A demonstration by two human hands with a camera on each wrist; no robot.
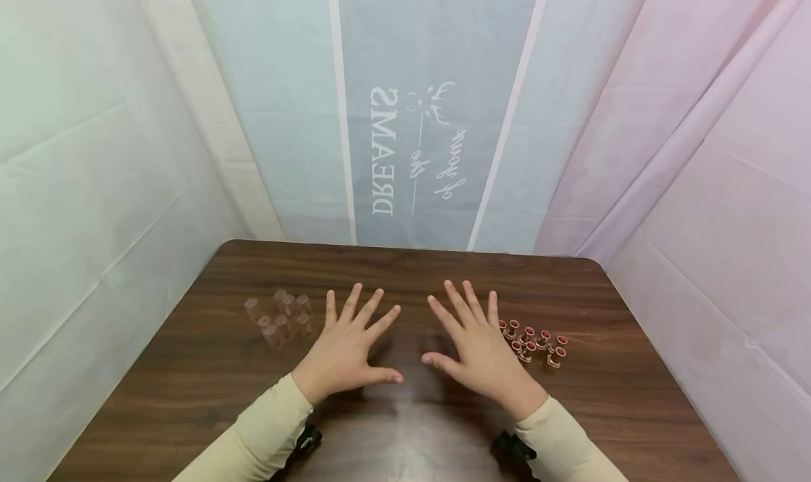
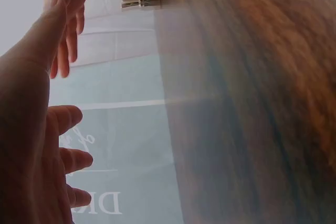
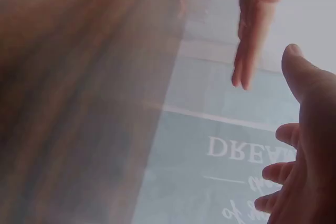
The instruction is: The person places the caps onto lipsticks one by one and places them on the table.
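Note:
In the head view my left hand (image 1: pixel 345 348) is held over the middle of the table with its fingers straight and spread, holding nothing. Just left of it stand several small clear, cap-like pieces (image 1: pixel 282 324). My right hand (image 1: pixel 484 352) mirrors it on the other side, fingers also spread, nothing in its grasp. Beside that hand is a cluster of several small metallic pieces with red tops (image 1: pixel 543 339), partly hidden behind it. Both wrist views show the hands raised above the tabletop and apart from each other.
The dark wood-grain table (image 1: pixel 405 426) has rounded back corners. A blue-grey curtain (image 1: pixel 437 32) with white lettering hangs behind it. Pale cloth walls (image 1: pixel 95 186) stand at both sides.

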